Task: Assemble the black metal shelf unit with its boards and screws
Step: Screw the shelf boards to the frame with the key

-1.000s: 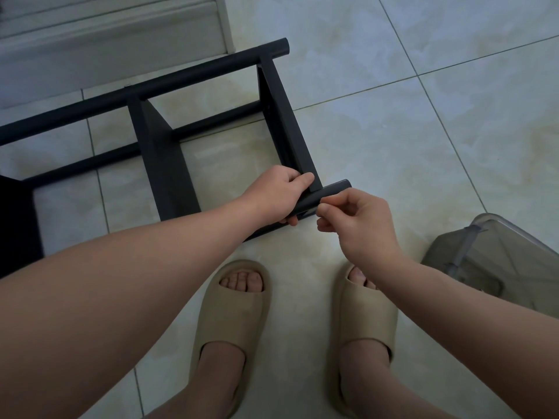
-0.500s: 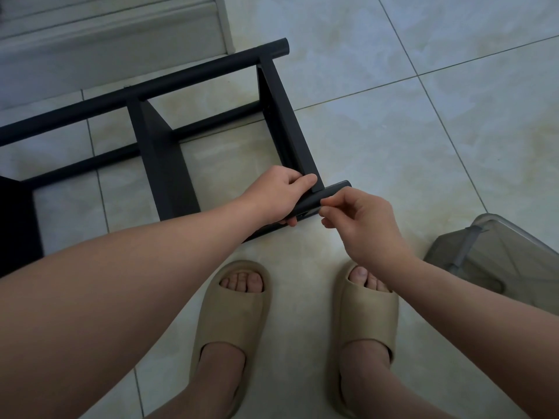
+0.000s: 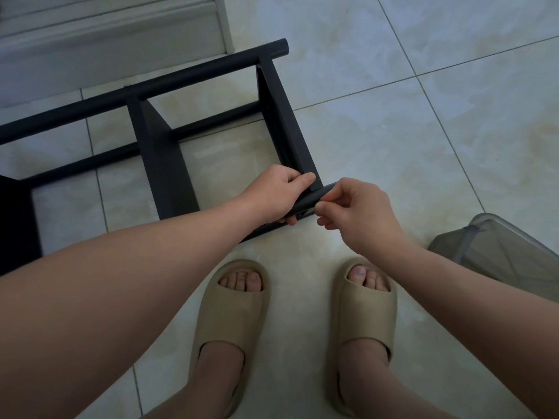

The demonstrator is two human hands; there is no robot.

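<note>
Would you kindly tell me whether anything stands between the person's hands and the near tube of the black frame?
Nothing visible does. The left hand grips the near tube beside the cross board, and the right hand pinches the tube's end; both touch it directly.

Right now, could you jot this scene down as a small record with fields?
shelf frame: black metal, lying on the tiled floor
left hand: grips the near tube beside a crossbar
right hand: pinches the near tube's end; no screw visible
feet: in beige slides
right edge: grey translucent bin
</note>
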